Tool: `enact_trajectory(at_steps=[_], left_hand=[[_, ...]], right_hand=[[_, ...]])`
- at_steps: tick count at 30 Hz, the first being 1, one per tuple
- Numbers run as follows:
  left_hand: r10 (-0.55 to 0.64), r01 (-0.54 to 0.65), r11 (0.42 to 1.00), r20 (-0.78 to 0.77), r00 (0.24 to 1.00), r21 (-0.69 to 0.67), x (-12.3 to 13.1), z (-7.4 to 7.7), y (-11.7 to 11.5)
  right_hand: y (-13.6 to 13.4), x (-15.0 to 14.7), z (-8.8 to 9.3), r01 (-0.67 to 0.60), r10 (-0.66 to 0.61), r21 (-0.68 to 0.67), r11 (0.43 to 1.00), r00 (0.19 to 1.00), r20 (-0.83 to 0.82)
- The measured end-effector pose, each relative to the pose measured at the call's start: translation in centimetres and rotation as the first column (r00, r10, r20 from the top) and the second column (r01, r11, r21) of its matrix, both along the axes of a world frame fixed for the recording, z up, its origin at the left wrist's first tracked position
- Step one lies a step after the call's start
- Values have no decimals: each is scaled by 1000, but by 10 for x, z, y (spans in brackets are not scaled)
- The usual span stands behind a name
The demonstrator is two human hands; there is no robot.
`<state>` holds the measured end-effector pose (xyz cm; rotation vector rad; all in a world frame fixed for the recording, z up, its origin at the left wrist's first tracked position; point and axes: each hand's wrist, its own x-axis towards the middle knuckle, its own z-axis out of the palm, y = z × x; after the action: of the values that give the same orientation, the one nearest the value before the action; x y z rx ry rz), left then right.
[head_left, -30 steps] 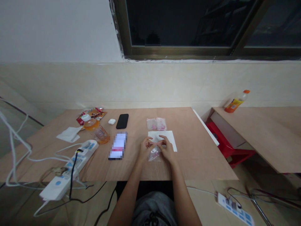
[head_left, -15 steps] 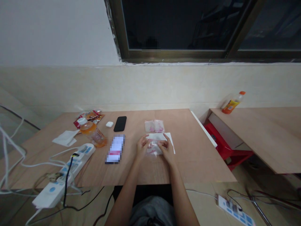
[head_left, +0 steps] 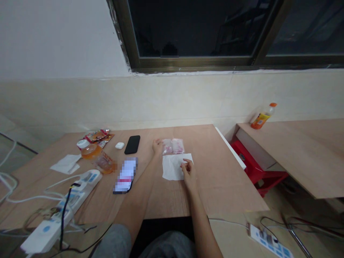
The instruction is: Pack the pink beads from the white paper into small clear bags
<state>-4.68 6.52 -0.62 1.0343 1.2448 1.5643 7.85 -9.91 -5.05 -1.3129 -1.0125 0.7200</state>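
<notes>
My left hand [head_left: 157,146] reaches to the left edge of small clear plastic packets with pink marks [head_left: 173,146], lying side by side. Its fingers are bent closed at the edge of the left packet, and how far they grip it is partly hidden. Below the packets lies a sheet of white paper [head_left: 172,168], flat on the table. Over the paper's right side is my right hand [head_left: 189,171], its fingers loosely curled with thumb and forefinger apart, and nothing shows between them.
Left of my arm lie a lit phone [head_left: 125,175], a black phone [head_left: 132,144] and a white earbud case [head_left: 119,145]. Farther left are an orange drink bottle [head_left: 98,157], snack wrappers [head_left: 98,136], folded tissue [head_left: 66,163] and a corded power strip [head_left: 64,211].
Both hands were together at a clear packet over the paper. My left hand has moved away with it to the packets behind, leaving the white paper uncovered under my right hand. The view shifted slightly.
</notes>
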Motion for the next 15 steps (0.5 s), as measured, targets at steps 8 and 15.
enact_trajectory(at_steps=[8, 15], left_hand=[[97, -88, 991, -90, 991, 97, -28, -15, -25], [-10, 10, 1000, 23, 1000, 10, -24, -26, -75]], right_hand=[[-3, -1, 8, 4, -4, -14, 1000, 1000, -1], [2, 1, 4, 6, -4, 21, 1000, 997, -73]])
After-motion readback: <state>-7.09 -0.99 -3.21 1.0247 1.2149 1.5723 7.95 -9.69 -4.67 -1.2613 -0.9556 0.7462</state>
